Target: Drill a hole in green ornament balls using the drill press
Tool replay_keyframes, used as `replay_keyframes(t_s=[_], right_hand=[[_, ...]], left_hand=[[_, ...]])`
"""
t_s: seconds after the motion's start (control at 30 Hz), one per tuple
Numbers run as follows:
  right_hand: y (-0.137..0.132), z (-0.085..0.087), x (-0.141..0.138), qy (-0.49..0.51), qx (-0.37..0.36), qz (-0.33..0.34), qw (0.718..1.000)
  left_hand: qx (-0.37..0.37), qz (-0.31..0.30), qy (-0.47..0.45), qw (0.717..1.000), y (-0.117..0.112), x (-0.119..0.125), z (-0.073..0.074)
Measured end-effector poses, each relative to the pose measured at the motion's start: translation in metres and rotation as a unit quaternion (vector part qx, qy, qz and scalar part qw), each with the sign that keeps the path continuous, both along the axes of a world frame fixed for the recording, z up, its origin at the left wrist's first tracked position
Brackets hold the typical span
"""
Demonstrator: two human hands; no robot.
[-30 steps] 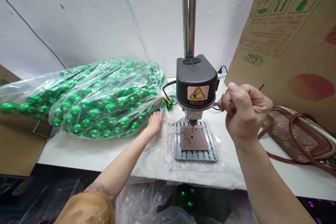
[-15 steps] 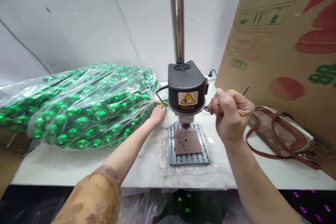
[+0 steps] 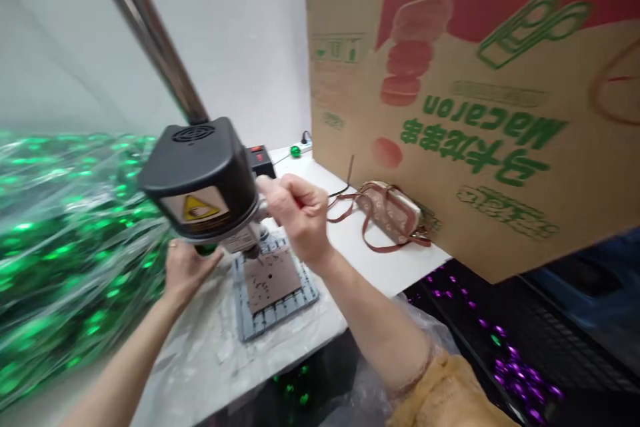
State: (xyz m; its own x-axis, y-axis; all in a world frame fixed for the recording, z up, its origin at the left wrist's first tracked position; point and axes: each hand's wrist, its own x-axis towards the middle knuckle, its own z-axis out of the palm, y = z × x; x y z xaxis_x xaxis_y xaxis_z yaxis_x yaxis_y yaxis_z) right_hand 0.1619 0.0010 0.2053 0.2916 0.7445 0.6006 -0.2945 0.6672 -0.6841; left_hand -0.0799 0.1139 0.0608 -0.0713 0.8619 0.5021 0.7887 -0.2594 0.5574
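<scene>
A small black bench drill [image 3: 200, 177] with a yellow warning label stands on a grey slotted base [image 3: 300, 297] that carries a brown board [image 3: 273, 277]. My left hand [image 3: 185, 270] is just left of the drill bit, under the drill head, with its fingers closed on a green bead [image 3: 207, 249]. My right hand [image 3: 297, 217] is a fist around the drill's side lever, and a bit of red shows inside the grip. A clear plastic bag of shiny green beads [image 3: 65, 247] lies to the left of my left hand.
A steel column [image 3: 145, 27] rises behind the drill head. A big printed cardboard box [image 3: 475, 120] leans at the right, with a brown handbag [image 3: 393, 210] at its foot. Purple beads [image 3: 480, 333] lie below the table's right edge and green ones [image 3: 295, 390] under the table.
The view has swung to the right and moved closer. My left hand left the mouth of the bag and came under the drill head with a green bead. My right hand stayed on the lever.
</scene>
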Motion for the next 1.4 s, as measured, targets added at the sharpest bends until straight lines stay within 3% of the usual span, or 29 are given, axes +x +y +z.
replay_keyframes(t_s=[0.07,0.1,0.2,0.27,0.4,0.57,0.8,1.13,1.4], right_hand=[[-0.001,-0.004,0.001,-0.013,0.011,-0.016,1.000],[0.000,-0.006,0.001,-0.016,0.016,-0.031,0.999],[0.002,-0.010,0.000,-0.004,0.024,-0.058,0.998],[0.002,-0.012,-0.001,0.002,0.026,-0.061,0.998],[0.002,-0.012,-0.001,-0.002,0.034,-0.072,0.997],[0.003,-0.012,0.000,-0.005,0.046,-0.075,0.996],[0.002,-0.011,-0.002,-0.016,0.053,-0.091,0.994],[0.002,-0.011,-0.001,-0.019,0.046,-0.097,0.994],[0.002,-0.011,-0.002,-0.013,0.060,-0.092,0.994]], left_hand=[[-0.055,-0.021,-0.154,0.986,-0.032,0.002,-0.004],[-0.091,-0.050,-0.258,0.961,-0.047,0.005,-0.004],[-0.245,-0.143,-0.493,0.823,-0.079,0.020,-0.006],[-0.272,-0.147,-0.541,0.782,-0.089,0.028,-0.009],[-0.253,-0.131,-0.537,0.794,-0.097,0.034,-0.019],[-0.210,-0.156,-0.492,0.830,-0.099,0.045,-0.033],[-0.198,-0.168,-0.440,0.860,-0.101,0.060,-0.047],[-0.184,-0.167,-0.379,0.891,-0.103,0.067,-0.046],[-0.167,-0.155,-0.358,0.905,-0.103,0.071,-0.053]])
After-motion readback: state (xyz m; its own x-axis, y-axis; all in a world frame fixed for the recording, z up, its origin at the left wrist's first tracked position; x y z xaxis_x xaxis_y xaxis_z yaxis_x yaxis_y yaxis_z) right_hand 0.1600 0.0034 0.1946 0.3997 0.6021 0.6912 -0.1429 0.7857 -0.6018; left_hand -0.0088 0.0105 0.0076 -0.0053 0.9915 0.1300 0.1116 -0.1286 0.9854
